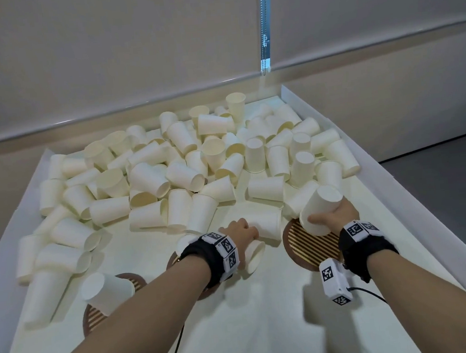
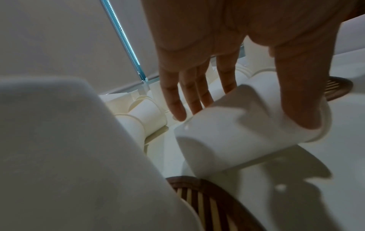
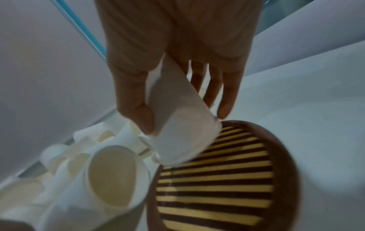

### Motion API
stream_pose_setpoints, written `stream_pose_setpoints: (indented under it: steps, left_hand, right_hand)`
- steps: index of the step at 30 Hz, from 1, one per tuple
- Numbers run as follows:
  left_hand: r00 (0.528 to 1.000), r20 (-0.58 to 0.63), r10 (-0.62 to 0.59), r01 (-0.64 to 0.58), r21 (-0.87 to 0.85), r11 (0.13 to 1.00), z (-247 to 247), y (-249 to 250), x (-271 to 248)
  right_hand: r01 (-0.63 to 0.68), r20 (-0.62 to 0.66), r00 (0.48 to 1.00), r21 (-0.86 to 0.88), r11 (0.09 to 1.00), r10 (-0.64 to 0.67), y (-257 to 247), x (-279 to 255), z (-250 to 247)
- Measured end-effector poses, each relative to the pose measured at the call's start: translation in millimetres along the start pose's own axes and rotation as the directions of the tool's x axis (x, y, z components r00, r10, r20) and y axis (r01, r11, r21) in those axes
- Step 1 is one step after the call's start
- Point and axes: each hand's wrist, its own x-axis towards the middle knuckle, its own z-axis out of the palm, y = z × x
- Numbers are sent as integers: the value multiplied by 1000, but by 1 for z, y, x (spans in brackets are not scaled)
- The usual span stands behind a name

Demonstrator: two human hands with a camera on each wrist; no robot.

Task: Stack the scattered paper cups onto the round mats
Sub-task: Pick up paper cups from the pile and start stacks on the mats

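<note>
Head: we see white tray (image 1: 389, 189) heaped with loose paper cups (image 1: 169, 179), empty where mouths show; one lies on left mat (image 1: 93, 318).
Left wrist: left hand (image 2: 217, 46) pinches lying cup (image 2: 237, 129), thumb against long fingers, near middle mat (image 2: 209, 203).
Right wrist: right hand (image 3: 177, 39) clasps upturned cup (image 3: 177, 134) at right mat (image 3: 227, 184) edge.

Paper cups (image 1: 185, 166): cream-white outside, pale yellow inside.
Round mat (image 3: 217, 179): dark brown rim, centre striped tan-gold and dark brown, parallel lines.
Desk (image 1: 241, 332): plain pale white, faint green cast.
Wrist bands (image 1: 367, 251): black, carrying white blocks (image 1: 227, 248) with black-and-white square codes.
Cable (image 1: 174, 352): black.
Wall (image 1: 99, 47): flat beige.
Wall strip (image 1: 264, 22): light blue.
</note>
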Motion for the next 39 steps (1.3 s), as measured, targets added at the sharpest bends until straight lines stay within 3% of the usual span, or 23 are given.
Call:
stream_pose_setpoints:
  steps: [3,8,14,18,20,22,24,27,29,30,32,35,37,39]
  left_hand:
    - [1000,-10,-25,24,-3,1000,3,3,5]
    - [996,-68,-60,56,-56,997,3,2,10]
    - [986,-113,-120,103,-150,983,3,-3,12]
    - [980,-112,-165,138,-216,966,4,-6,12]
    - [976,-104,-192,159,-265,951,6,-7,11]
    - [970,-106,-217,172,-325,930,7,-9,10]
    - [963,-113,-246,181,-408,895,3,-12,9]
    - [945,-124,-303,196,-530,825,-13,-20,6]
    - [927,-150,-344,187,-609,771,-23,-27,4]
    - [915,-170,-365,181,-636,750,-28,-30,2]
    - [883,-216,-417,175,-673,718,-34,-35,-1]
    - [846,-238,-476,169,-729,664,-40,-41,-6]
    - [835,-243,-494,163,-748,643,-41,-45,-10]
    - [818,-269,-508,142,-762,632,-40,-49,-15]
  right_hand:
    - [-17,154,986,-257,966,59,5,-4,-4]
    - [56,200,979,-381,923,23,-1,-5,2]
    - [88,223,975,-413,906,7,-15,0,17]
    - [47,209,978,-343,938,27,-23,4,27]
    - [34,196,981,-214,976,9,-24,7,31]
    - [69,165,984,23,997,-71,-24,10,35]
    - [187,34,980,186,964,-197,-30,10,37]
    - [439,-191,891,123,890,-412,-51,6,38]
    - [550,-190,826,65,833,-530,-67,2,43]
    - [567,-143,819,42,823,-556,-74,-1,47]
    - [506,-12,862,-42,861,-507,-82,-4,62]
    - [240,120,969,-243,940,-217,-87,-5,87]
    - [130,164,984,-352,927,-75,-87,-7,97]
    - [108,188,981,-364,925,-41,-83,-6,101]
